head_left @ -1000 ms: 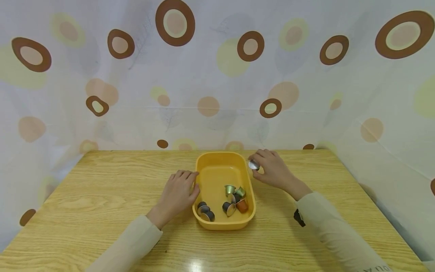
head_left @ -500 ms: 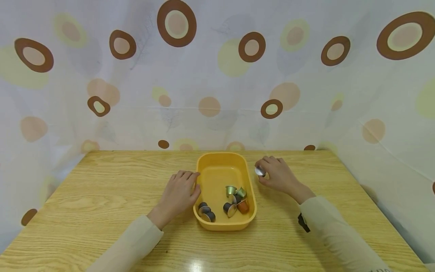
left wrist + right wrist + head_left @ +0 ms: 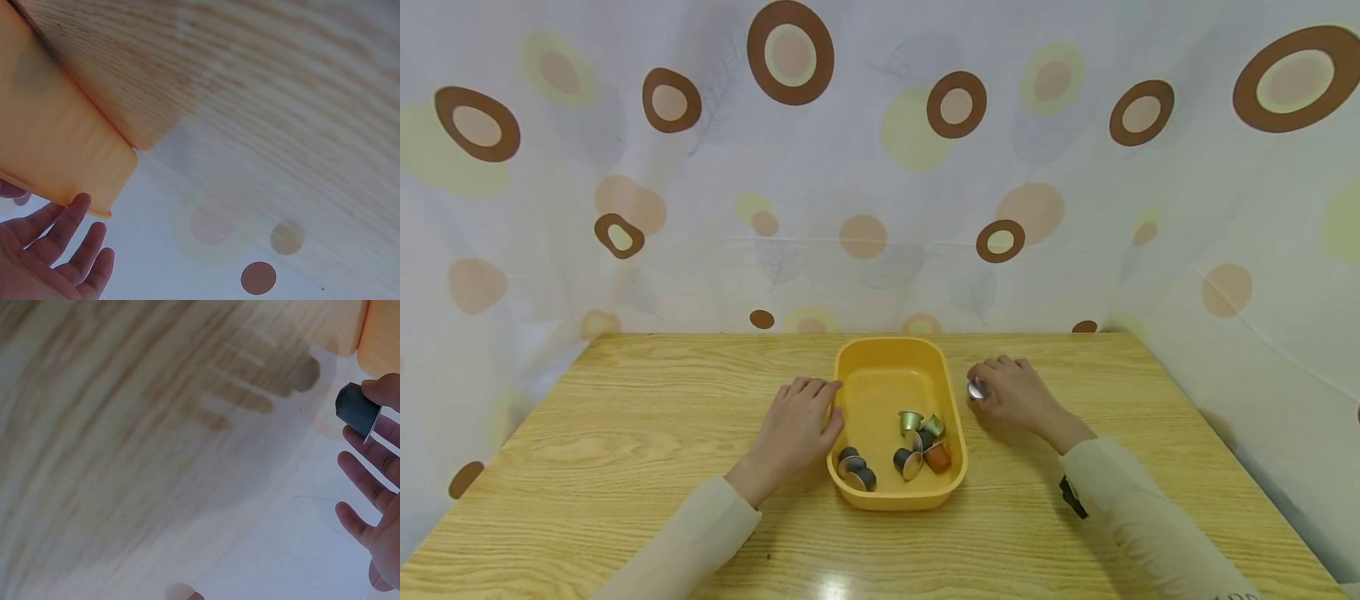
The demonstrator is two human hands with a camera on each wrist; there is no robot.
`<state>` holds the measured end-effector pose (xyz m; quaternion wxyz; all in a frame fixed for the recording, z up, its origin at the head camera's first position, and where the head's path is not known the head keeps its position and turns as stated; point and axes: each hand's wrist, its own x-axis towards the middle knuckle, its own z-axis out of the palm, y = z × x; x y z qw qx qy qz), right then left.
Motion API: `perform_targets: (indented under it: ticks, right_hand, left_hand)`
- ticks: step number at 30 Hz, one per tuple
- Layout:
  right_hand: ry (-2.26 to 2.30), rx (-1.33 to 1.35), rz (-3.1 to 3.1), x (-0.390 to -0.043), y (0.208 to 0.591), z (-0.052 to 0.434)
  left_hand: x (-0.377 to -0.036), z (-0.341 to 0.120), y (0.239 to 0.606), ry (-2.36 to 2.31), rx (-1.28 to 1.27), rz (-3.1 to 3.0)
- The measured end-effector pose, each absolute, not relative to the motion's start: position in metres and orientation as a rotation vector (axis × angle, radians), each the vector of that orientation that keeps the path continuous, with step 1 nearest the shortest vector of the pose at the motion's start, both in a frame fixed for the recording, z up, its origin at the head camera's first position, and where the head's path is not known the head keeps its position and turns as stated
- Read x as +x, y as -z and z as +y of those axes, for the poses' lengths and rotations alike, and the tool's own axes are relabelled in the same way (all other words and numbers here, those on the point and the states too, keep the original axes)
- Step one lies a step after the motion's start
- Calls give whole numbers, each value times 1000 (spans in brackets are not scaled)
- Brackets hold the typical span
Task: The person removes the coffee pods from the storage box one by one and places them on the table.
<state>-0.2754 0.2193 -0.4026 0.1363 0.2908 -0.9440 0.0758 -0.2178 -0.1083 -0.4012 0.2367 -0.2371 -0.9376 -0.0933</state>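
Between thumb and fingers, my right hand [image 3: 1018, 396] pinches a dark coffee capsule [image 3: 355, 407], low over the table to the right of the yellow tray [image 3: 880, 501]. Its silver lid faces up toward the head camera. My left hand [image 3: 792, 429] rests at the tray's left rim, its fingers loosely spread; a fingertip touches the tray's edge in the left wrist view. Inside the tray lie several more capsules: a pair of dark ones [image 3: 865, 478] at the near left, and green [image 3: 910, 422], dark and orange ones [image 3: 937, 457] at the near right.
The wooden table [image 3: 662, 400] runs back to a patterned curtain [image 3: 820, 275], which also hangs at both sides. A black strap [image 3: 1072, 497] shows by the right sleeve.
My right hand, with the capsule, has moved right and toward me, lower to the table, away from the tray's rim. The left hand has stayed in place.
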Motion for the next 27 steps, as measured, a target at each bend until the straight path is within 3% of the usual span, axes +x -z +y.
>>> perform_targets:
  ticks: [27]
  right_hand:
    - [-175, 805, -2803, -275, 407, 221]
  left_hand:
    - [-218, -108, 401, 280, -653, -2557]
